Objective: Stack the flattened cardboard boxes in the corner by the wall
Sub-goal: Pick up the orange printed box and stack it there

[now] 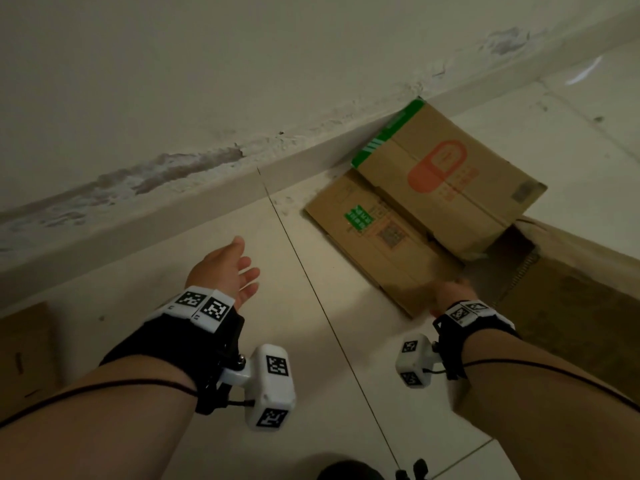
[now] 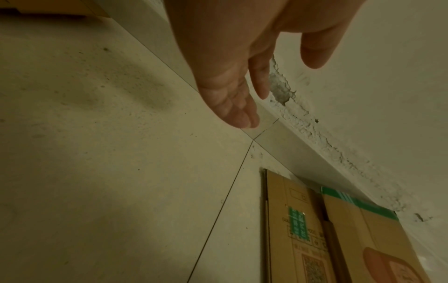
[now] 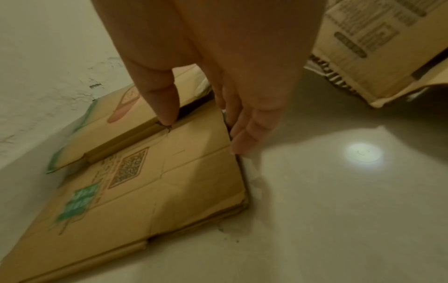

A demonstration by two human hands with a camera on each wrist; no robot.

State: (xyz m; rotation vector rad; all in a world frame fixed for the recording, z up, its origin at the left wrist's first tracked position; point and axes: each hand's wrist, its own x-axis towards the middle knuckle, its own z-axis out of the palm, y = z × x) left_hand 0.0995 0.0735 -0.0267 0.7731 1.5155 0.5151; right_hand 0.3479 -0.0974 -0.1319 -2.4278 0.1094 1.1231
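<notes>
Right hand [image 3: 218,72] seems to pinch the flattened box [image 3: 174,183] by its edge; its green label is unreadable. Left hand [image 1: 225,271] hangs relaxed, empty.

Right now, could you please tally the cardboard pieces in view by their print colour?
Orange-printed flattened box: 1
Green-labelled flattened box: 1
Other brown cardboard: 2 (box at right, piece at left edge)
Total: 4
</notes>
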